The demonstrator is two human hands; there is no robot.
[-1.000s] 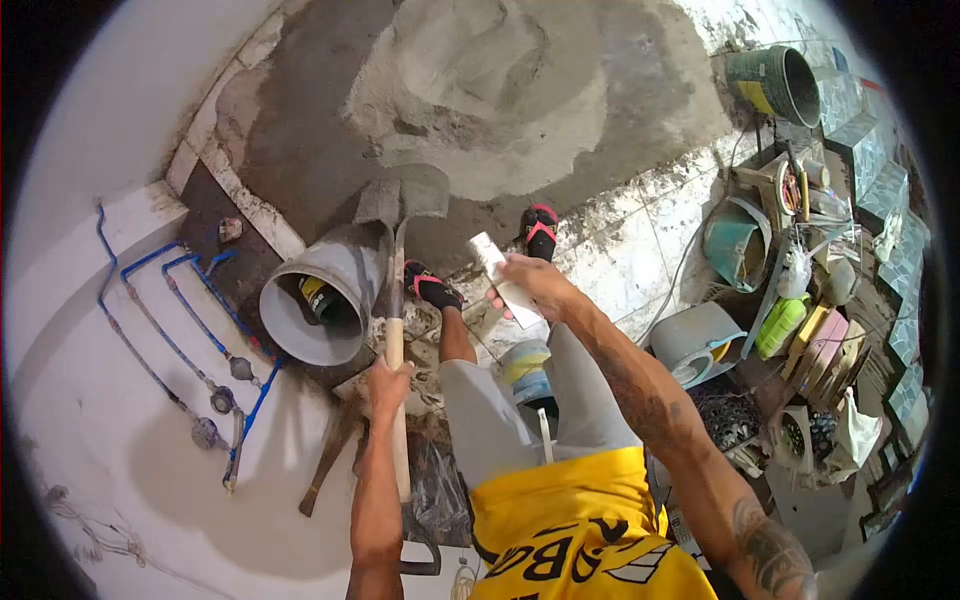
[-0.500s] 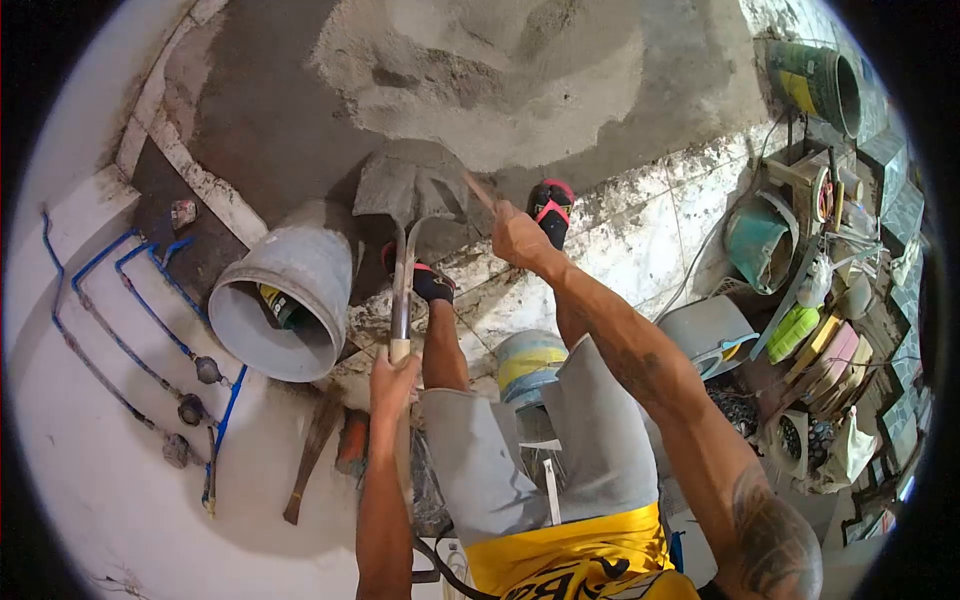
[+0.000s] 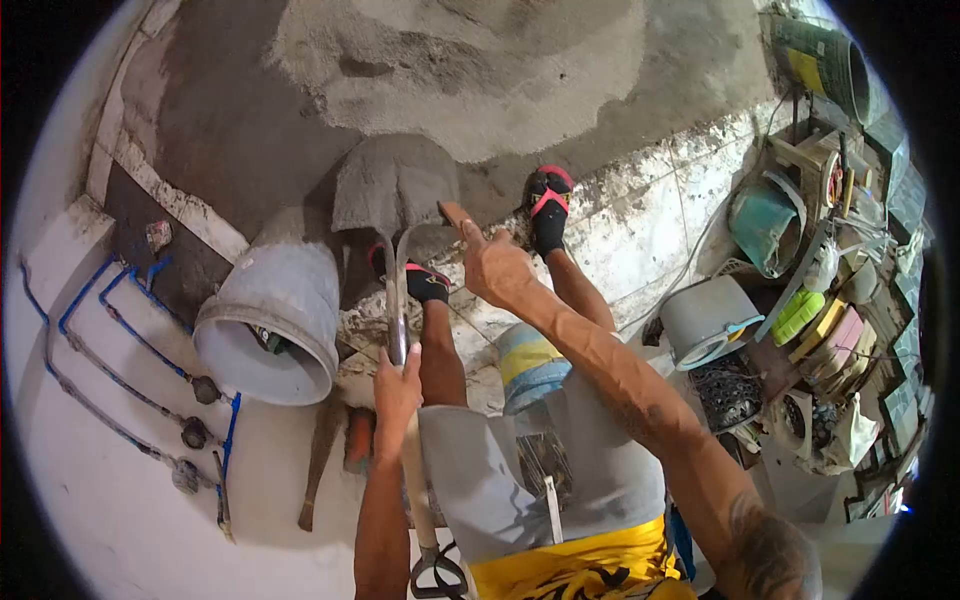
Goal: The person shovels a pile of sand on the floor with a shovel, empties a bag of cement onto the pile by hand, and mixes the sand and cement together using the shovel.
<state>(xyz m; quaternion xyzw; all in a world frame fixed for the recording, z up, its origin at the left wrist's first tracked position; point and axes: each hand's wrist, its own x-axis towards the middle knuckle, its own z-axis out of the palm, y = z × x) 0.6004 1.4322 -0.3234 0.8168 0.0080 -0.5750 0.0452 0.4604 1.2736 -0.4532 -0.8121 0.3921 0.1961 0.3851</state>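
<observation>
My left hand [image 3: 398,392] is wrapped round the shaft of a shovel [image 3: 398,185], near the top of its wooden handle. The shovel's blade is up at the edge of the grey cement mix [image 3: 480,80], and its black grip is down by my shirt. In my right hand [image 3: 497,265] is a small flat brown piece [image 3: 455,214], its tip close to the right edge of the blade. Most of that piece is hidden by my fingers.
A big grey bucket [image 3: 270,320] lies tipped left of the shovel. Blue pipes [image 3: 105,300] run along the left wall. Another bucket [image 3: 530,365] is by my legs. At the right are a grey pail [image 3: 705,318], a green bucket [image 3: 762,228] and a yellow-banded bucket [image 3: 815,65].
My right hand has turned its flat piece, now seen edge-on, and brought it beside the shovel blade. My left hand still grips the shaft. The view has shifted.
</observation>
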